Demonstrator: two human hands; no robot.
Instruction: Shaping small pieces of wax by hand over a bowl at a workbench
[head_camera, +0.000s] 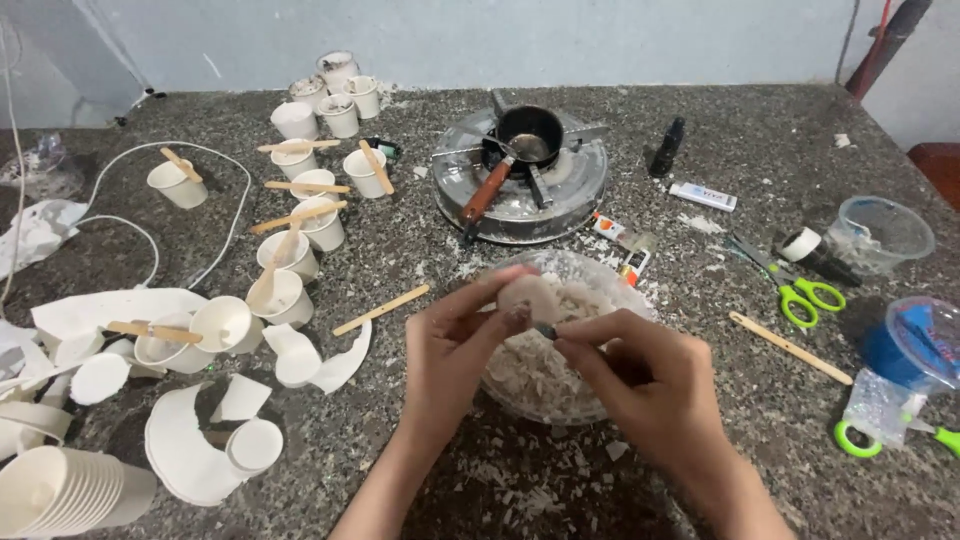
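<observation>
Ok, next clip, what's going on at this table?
A person's left hand holds a pale waxy lump over a clear bowl of white shavings, while the right hand presses a small tool, mostly hidden, against it. Shavings litter the stone table. Behind the bowl a small pan sits on a round burner; paper cups with wooden sticks stand to the left.

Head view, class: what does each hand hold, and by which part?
The left hand grips a pale waxy lump by its sides, over the clear bowl. The right hand pinches a small dark tool, mostly hidden.
</observation>
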